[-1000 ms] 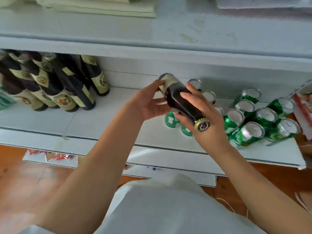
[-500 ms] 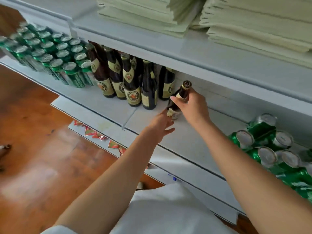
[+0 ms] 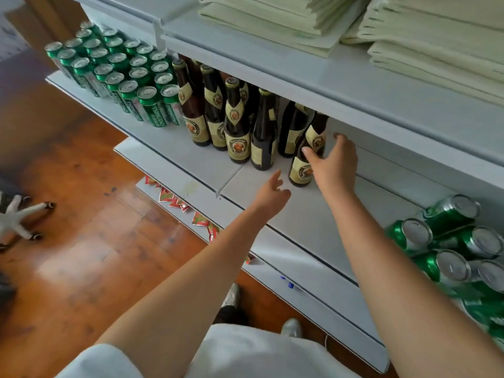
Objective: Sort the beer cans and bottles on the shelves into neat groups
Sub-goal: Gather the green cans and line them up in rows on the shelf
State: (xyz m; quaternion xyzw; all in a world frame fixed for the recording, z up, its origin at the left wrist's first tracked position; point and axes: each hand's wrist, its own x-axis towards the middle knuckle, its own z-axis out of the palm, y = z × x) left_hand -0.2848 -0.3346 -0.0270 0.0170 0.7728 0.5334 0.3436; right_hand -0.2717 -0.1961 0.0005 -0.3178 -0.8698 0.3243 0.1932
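Brown beer bottle, carried a moment ago, now stands on the shelf beside the bottle group. Right hand fingers spread, releasing; left hand open, just below. Tumbled green cans remain unsorted.

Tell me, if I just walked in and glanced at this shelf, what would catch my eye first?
Probably the two bare hands reaching in: the right hand open beside a brown bottle standing at the end of the row of brown bottles, the left hand open just below it. Next, the tidy block of upright green cans at far left, against the toppled green cans heaped at far right.
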